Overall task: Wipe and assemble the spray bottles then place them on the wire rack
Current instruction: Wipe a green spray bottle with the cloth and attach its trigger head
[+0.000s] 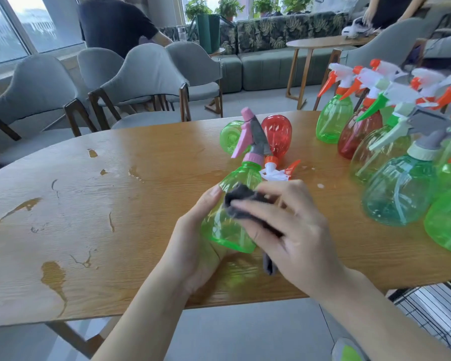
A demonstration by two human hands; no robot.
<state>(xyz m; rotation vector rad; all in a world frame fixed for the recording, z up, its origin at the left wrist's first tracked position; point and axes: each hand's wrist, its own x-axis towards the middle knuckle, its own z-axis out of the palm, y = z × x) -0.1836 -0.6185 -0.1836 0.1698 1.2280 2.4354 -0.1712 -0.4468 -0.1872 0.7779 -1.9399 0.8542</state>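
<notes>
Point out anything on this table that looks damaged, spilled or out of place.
The wooden table has worn, blotchy patches across its left half. A green bottle body and a red bottle body lie without heads, a loose orange-and-white sprayer head beside them.

Place: an office lounge or café-style common room.
Seating: grey upholstered chairs with dark wooden legs [143,82]; a long grey-green sofa with leaf-print cushions [268,61].
Tables: large oval wooden table [89,217]; small round wooden side table [320,43].
Light: big windows [16,24] with potted green plants [229,6].
</notes>
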